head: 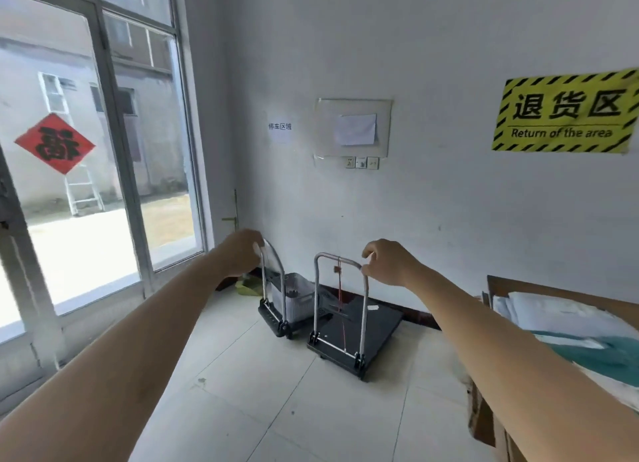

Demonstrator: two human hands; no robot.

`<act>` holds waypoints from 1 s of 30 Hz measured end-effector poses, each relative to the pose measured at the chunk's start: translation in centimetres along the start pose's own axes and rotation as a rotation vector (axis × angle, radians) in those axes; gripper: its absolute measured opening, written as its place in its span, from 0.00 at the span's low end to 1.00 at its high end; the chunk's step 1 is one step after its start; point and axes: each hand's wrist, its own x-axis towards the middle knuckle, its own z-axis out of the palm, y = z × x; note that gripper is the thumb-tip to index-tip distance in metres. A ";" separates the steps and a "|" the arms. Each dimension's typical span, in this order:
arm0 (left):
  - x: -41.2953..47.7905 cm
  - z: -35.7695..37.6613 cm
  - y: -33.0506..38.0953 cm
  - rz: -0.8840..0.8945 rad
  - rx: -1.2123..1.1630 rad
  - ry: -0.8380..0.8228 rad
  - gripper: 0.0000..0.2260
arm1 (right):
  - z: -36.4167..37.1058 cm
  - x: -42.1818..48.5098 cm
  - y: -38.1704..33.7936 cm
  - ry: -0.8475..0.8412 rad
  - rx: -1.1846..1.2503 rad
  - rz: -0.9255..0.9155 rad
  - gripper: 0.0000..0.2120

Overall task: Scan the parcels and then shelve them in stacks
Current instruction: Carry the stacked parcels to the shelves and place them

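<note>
L hand (242, 252) is gripping the handle of the left cart (276, 314) w/ a basket (294, 299) on it. R hand (389, 263) is curling half-closed at the right cart's (359, 330) handle bar, contact unclear. Both decks are running lengthwise toward the wall; white parcels (553, 314) are lying in a cardboard box (484, 423) at right.

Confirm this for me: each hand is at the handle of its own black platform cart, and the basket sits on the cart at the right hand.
One thing is wrong. In the head view the basket sits on the left cart, whose handle the left hand grips. The right cart, at the right hand, carries no basket. The rest stands.
</note>
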 end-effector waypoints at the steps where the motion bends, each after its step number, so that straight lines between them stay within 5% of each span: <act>1: 3.1 0.9 0.3 0.037 0.012 -0.029 0.17 | -0.1 1.8 1.3 0.006 0.004 0.046 0.17; 8: 21.9 11.2 7.3 0.286 -0.017 -0.192 0.17 | -2.7 10.5 12.5 0.057 -0.032 0.348 0.20; 17: 41.0 30.5 25.2 0.567 -0.182 -0.407 0.13 | -4.6 16.3 33.9 0.128 -0.089 0.710 0.18; 30: 51.0 54.8 50.8 0.987 -0.187 -0.820 0.12 | -0.9 15.2 56.1 0.374 0.170 1.398 0.19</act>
